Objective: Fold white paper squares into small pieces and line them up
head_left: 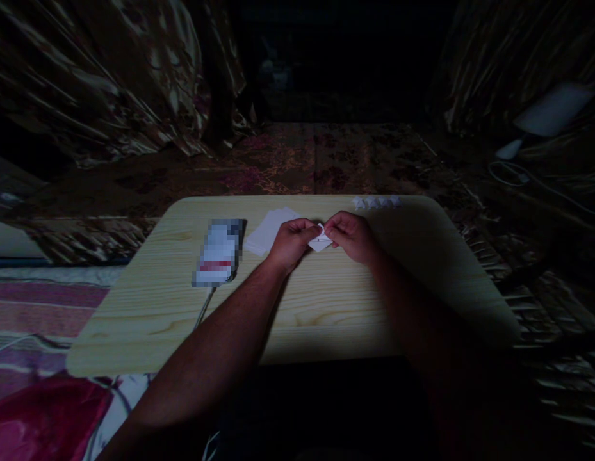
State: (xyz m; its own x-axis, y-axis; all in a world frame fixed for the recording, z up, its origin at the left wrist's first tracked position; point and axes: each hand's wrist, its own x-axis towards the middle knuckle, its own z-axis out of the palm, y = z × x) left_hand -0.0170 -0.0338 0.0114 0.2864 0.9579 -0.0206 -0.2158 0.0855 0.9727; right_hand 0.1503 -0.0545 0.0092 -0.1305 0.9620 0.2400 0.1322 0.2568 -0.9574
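A small piece of folded white paper is held between both hands above the middle of the wooden table. My left hand pinches its left side, thumb on top. On the other side my right hand grips the upper right part with thumb and fingertips. The paper comes to a point at the bottom and has crease lines across it. Left of my left hand lies a stack of white paper sheets. Several small folded paper figures stand in a row beyond my right hand.
A phone, its screen blurred out, lies on the left of the table with a cable running off the near edge. Patterned curtains and cloth surround the far side. A white lamp stands at the right.
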